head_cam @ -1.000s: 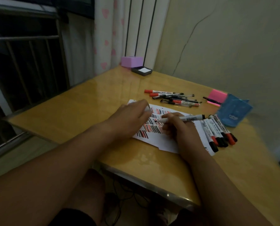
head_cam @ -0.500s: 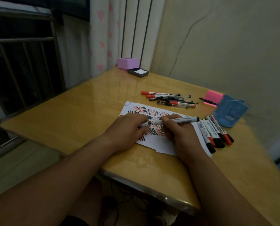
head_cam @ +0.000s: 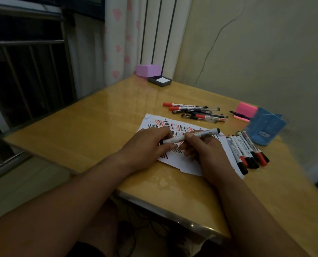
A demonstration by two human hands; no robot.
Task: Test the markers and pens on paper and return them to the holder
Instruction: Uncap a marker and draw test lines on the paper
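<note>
White slim marker (head_cam: 175, 139) gripped L hand (head_cam: 145, 147), R hand (head_cam: 208, 154); paper (head_cam: 191, 166) scribbled.

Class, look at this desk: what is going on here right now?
A person holds a white marker in both hands over the paper: the left hand pinches one end, the right hand grips the barrel. The paper bears red and black test strokes. A row of markers lies right of it, a pile of pens beyond it, the blue holder farther right.
</note>
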